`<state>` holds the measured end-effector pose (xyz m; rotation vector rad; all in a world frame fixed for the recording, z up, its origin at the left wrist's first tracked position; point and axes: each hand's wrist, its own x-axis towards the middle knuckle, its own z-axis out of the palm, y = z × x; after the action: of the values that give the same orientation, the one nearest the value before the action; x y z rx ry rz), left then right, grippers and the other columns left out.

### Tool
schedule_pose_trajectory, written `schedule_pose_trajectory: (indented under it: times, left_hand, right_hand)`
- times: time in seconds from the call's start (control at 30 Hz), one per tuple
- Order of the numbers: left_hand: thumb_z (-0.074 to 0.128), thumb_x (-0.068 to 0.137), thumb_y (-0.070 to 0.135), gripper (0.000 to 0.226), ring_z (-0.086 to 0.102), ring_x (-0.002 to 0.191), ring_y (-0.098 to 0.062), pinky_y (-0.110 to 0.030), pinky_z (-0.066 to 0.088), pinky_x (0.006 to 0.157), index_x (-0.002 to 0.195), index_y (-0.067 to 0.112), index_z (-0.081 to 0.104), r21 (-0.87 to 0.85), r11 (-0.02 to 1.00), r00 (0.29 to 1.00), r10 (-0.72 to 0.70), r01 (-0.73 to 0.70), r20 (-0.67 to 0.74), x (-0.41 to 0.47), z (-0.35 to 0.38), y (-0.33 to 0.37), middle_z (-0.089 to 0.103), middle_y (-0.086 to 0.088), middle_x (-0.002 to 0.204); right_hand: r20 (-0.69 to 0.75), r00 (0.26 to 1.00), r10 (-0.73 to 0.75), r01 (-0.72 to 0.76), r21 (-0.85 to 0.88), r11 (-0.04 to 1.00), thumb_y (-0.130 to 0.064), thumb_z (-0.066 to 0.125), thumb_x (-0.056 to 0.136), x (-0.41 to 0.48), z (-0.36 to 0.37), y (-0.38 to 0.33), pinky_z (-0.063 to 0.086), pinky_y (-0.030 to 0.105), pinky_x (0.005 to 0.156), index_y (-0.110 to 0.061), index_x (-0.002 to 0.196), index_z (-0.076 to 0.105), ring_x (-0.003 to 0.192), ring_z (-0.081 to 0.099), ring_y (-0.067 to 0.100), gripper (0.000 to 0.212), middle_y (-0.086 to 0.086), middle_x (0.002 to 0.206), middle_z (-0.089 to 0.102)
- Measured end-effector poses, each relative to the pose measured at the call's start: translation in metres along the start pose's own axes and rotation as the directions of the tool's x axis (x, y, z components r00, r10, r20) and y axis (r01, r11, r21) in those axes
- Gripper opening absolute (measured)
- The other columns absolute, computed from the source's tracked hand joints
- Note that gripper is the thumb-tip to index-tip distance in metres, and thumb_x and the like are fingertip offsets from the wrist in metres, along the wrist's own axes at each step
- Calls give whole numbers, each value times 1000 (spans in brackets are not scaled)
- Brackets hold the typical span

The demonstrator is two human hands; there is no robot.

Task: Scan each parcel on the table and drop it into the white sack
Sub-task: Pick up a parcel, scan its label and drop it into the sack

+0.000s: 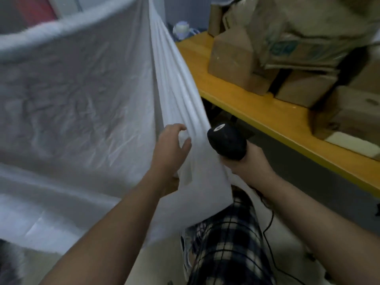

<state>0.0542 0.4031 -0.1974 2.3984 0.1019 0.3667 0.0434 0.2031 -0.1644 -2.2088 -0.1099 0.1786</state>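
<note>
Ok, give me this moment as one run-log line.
left hand: at gathered folds of white sack, hold unclear | right hand: holds black scanner | parcels: piled on yellow table | in hand: no parcel
</note>
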Motion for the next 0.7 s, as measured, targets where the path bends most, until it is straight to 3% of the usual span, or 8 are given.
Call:
schedule_pose_trajectory:
  times: [0.13, 0.2, 0.3, 0.47, 0.57, 0.63, 0.7]
  left_hand:
    - [59, 93, 25, 35, 50, 117, -14, -22, 38, 92, 126, 16, 54, -88, 975, 979, 206, -205, 0, -12, -15, 80, 54, 0, 125]
    - [59, 93, 24, 36, 48, 118, -14, -20, 36, 92, 127, 15, 53, -126, 951, 958, 286, -282, 11, -17, -17, 117, 53, 0, 125]
    - [60, 93, 24, 37, 47, 120, -15, -22, 36, 94, 128, 14, 52, -123, 918, 921, 386, -378, 46, -20, -13, 165, 52, -1, 127]
    - [63, 90, 26, 43, 44, 123, -22, -29, 36, 99, 130, 15, 51, -79, 848, 846, 529, -524, 68, -17, 7, 225, 48, -5, 129]
    - [67, 86, 35, 62, 30, 135, -29, -40, 28, 110, 140, 18, 42, 151, 794, 801, 599, -588, -29, -2, 12, 246, 36, -10, 144]
    - [67, 84, 43, 79, 16, 142, -34, -47, 15, 116, 149, 22, 27, 350, 773, 814, 579, -529, -51, 18, 8, 250, 20, -14, 154]
    - [66, 84, 46, 95, 3, 146, -37, -50, 4, 117, 153, 26, 6, 552, 684, 812, 583, -478, -18, 45, 2, 246, 5, -16, 159]
  right_hand:
    - [-185, 977, -102, 127, 131, 983, -19, 75, 79, -42, -54, -10, 43, 19, 60, -30, 78, 55, 69, 58, 3, 24, -12, 70, 59]
    - [-258, 958, -123, 161, 132, 978, -19, 76, 80, -62, -79, -9, 45, 20, 62, -25, 86, 60, 73, 60, 6, 19, -11, 74, 62]
    - [-357, 925, -129, 186, 131, 974, -21, 76, 79, -88, -114, -1, 48, 26, 75, -20, 106, 64, 92, 63, 11, 29, -7, 91, 68]
    - [-520, 849, -90, 176, 118, 977, -17, 77, 79, -114, -168, 20, 45, 28, 77, -22, 102, 61, 96, 63, 19, 29, -3, 92, 66]
    - [-573, 818, -46, 163, 155, 974, -15, 77, 79, -114, -191, 28, 49, 34, 76, -16, 101, 63, 89, 62, 23, 26, -3, 85, 63]
    - [-576, 817, -26, 171, 199, 965, -16, 76, 78, -106, -197, 26, 51, 37, 75, -10, 105, 65, 85, 61, 22, 30, -3, 82, 62]
    - [-571, 820, -28, 186, 221, 957, -16, 76, 79, -92, -199, 20, 48, 32, 69, -11, 104, 65, 77, 61, 18, 28, -3, 78, 63]
